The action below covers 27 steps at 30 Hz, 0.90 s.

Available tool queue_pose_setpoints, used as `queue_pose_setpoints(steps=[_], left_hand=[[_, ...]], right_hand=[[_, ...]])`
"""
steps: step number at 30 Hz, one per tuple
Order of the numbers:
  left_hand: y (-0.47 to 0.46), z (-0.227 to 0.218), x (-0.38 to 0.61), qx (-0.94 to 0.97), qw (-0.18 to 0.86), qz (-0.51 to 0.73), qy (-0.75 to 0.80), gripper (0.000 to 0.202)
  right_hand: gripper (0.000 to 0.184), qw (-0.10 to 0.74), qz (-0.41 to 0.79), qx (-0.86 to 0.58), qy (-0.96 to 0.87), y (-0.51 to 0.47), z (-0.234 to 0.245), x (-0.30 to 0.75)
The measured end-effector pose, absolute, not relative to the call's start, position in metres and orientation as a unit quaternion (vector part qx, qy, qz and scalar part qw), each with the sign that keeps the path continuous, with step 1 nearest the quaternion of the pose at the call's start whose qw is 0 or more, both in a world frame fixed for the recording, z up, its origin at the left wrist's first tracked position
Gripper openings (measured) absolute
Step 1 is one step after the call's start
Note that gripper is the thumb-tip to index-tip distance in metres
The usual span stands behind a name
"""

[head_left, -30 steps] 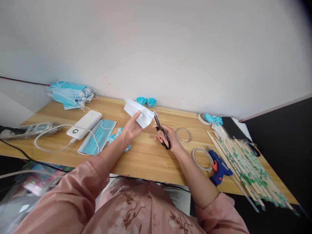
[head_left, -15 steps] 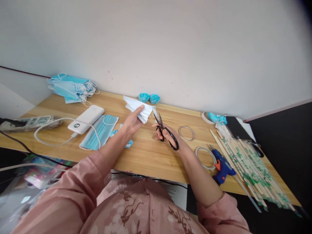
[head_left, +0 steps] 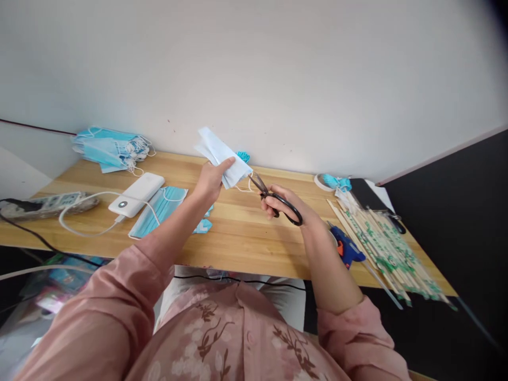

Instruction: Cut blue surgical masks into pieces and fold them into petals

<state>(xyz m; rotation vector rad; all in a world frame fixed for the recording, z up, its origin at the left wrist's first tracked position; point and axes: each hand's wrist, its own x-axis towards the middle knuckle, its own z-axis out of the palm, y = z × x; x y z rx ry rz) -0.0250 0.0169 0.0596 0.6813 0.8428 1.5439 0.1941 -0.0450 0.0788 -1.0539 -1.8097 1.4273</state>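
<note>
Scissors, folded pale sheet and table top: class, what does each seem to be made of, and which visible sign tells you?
Scissors: blades probably metal, grey with a slight sheen; the glossy black handles could be plastic or coated metal.
Folded pale sheet: perhaps non-woven fabric, matt, judging by its thin, loosely folded layers; paper is possible.
Table top: wood or wood-look laminate, smooth, with grain streaks.

Blue flower (head_left: 244, 157) partly behind pale sheet (head_left: 219, 150), blue scraps (head_left: 203, 226) behind left forearm (head_left: 174, 221).
</note>
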Motion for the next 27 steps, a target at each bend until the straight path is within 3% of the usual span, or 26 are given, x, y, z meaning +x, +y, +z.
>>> queue_pose_setpoints(steps=[8,16,27], left_hand=[[-0.001,0.066,-0.024,0.324,0.589,0.638,0.375,0.036],[-0.014,0.055,-0.031,0.364,0.598,0.586,0.409,0.031],[0.008,0.036,-0.036,0.402,0.6,0.566,0.398,0.037]], right_hand=[[0.033,0.29,0.512,-0.459,-0.665,-0.059,0.073,0.179],[0.04,0.357,0.542,-0.435,-0.624,-0.062,0.056,0.163],[0.055,0.341,0.555,-0.402,-0.643,-0.047,0.041,0.159]])
